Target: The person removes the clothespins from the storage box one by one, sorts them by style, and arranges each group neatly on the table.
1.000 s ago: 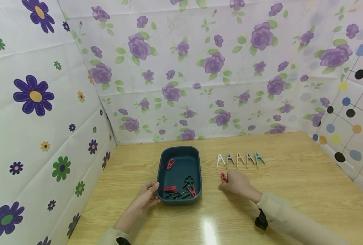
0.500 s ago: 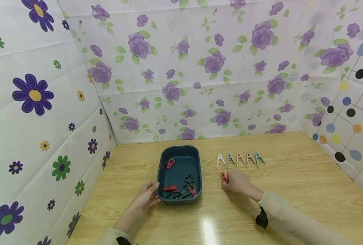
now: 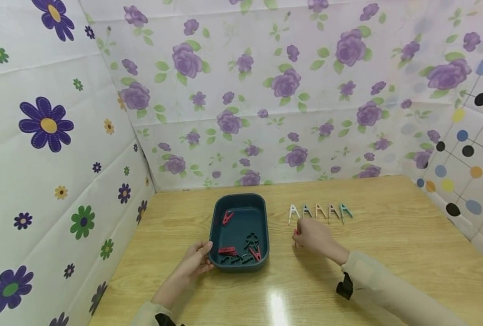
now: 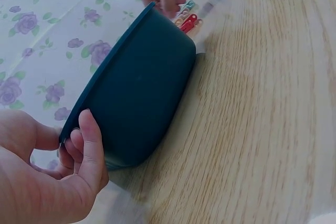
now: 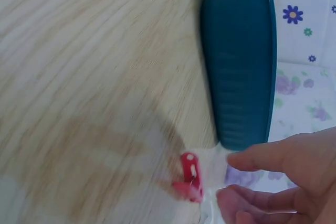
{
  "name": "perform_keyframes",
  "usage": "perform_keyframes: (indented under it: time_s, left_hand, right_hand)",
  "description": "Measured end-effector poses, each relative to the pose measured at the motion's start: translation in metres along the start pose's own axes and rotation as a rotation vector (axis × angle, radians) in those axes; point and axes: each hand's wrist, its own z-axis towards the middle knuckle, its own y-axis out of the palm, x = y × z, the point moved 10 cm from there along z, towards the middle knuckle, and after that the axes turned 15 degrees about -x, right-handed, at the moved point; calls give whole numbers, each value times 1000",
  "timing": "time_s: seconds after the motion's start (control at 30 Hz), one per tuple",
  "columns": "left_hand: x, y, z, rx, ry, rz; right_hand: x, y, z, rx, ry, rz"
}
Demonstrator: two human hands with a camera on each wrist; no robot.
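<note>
My left hand (image 3: 195, 260) grips the left rim of a dark teal plastic basin (image 3: 237, 231), thumb on the rim and fingers against the outer wall, as the left wrist view (image 4: 86, 150) shows. In the basin lie several red clothespins (image 3: 227, 251) and dark green ring-shaped clips (image 3: 251, 241). To its right, my right hand (image 3: 316, 236) hovers at a red clothespin (image 5: 191, 177) on the table. The right wrist view shows thumb and fingers spread, apart from that clothespin. In the head view the hand partly covers it.
Behind the right hand stands a row of clothespins: white (image 3: 293, 213), grey-blue (image 3: 306, 211), peach (image 3: 319, 209), brown (image 3: 333, 212) and teal (image 3: 345, 211). A wooden table (image 3: 408, 244) carries everything. Flower-patterned cloth (image 3: 262, 113) hangs behind it and at the left.
My right hand has let go of the red clothespin and shifted slightly up and back, its fingers now apart. The left hand and the basin have stayed put.
</note>
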Motion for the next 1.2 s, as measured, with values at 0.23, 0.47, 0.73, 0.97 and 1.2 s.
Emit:
perform_keyframes:
  time_s: [0.23,0.47,0.73,0.97,1.2]
  left_hand:
    - [1,1,0,-9,5,3]
    - [2,2,-1,-5,9,9]
    - [1,0,0,8,8,20]
    - [0,-2,-1,20,7,24]
    - [-1,-1,1,7,10,12]
  right_hand:
    - [-31,-10,5,113,-75,-23]
    - [-60,-11,10,171,-165,7]
    - [-91,-5,11,166,-284,15]
    - [-118,9,16,158,-380,-42]
    - [-138,22,20,67,-407,-26]
